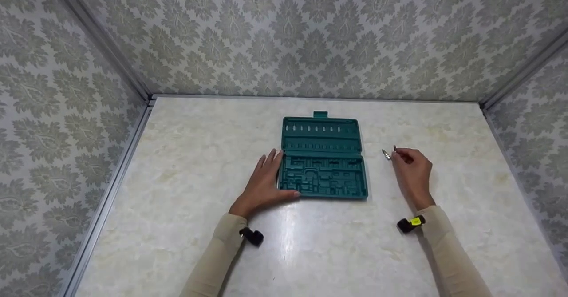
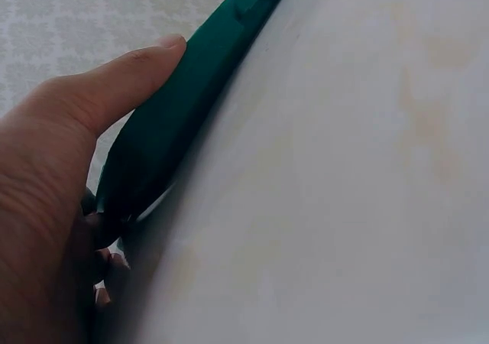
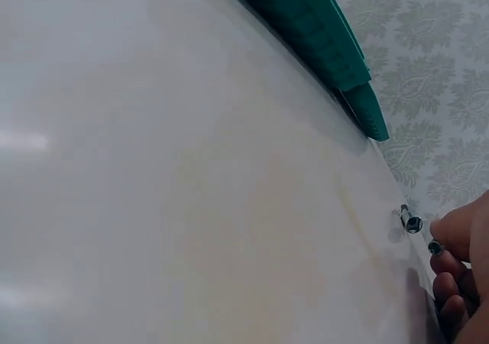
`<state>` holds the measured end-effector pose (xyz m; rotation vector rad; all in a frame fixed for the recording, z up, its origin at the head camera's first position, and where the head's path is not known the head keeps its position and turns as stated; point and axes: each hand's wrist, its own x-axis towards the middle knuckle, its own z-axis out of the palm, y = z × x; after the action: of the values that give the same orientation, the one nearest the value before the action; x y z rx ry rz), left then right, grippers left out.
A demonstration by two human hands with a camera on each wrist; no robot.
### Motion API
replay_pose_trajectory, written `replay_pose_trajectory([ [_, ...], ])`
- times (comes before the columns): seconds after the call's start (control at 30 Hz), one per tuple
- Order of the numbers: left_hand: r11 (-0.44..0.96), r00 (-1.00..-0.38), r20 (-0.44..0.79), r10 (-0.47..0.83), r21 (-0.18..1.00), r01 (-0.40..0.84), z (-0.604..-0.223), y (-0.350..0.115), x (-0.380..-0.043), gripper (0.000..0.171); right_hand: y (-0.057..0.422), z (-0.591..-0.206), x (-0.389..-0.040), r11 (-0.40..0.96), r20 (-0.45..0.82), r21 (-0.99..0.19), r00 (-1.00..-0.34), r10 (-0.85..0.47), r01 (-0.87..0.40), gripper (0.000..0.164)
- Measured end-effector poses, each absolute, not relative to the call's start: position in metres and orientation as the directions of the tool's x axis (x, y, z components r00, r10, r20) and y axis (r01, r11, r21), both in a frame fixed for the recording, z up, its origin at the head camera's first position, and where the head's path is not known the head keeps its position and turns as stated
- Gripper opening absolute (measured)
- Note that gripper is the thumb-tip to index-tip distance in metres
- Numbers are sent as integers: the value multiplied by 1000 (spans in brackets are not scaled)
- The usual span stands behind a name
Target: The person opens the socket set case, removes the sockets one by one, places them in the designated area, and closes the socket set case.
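An open green tool case (image 1: 324, 176) lies on the table, its moulded base nearest the person and its lid behind. At its front left corner is my left hand (image 1: 262, 185), with straight fingers along the side and the thumb on the front edge. The left wrist view shows that thumb against the case's green wall (image 2: 172, 115). To the right of the case, my right hand (image 1: 415, 168) pinches a small metal socket (image 3: 435, 248) between thumb and fingers. Beside those fingertips is a second shiny socket (image 1: 386, 155), which looks to lie on the table.
A row of small pale posts (image 1: 316, 128) stands in the lid, and a latch tab (image 1: 320, 114) sticks out at its back edge. Patterned walls (image 1: 288, 39) enclose the pale marbled table (image 1: 186, 155) at the back and sides.
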<state>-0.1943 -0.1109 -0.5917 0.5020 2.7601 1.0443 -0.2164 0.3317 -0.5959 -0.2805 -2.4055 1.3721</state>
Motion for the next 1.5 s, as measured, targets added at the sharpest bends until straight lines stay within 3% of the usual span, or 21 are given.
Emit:
replay_pose_trajectory([
  [0.73,690,-936,-15,352,679,249,-595,-111,-195,140,328,-604,-214,530,242,-848,-906,348,-23,21],
  [1.1,693,-936,-23,352,678,244,-596,-112,-195,140,330,-605,-214,546,264,-836,-913,312,-55,26],
  [1.5,689,-938,-35,344,688,227,-592,-112,-193,140,319,-586,-214,526,210,-850,-920,330,-5,27],
])
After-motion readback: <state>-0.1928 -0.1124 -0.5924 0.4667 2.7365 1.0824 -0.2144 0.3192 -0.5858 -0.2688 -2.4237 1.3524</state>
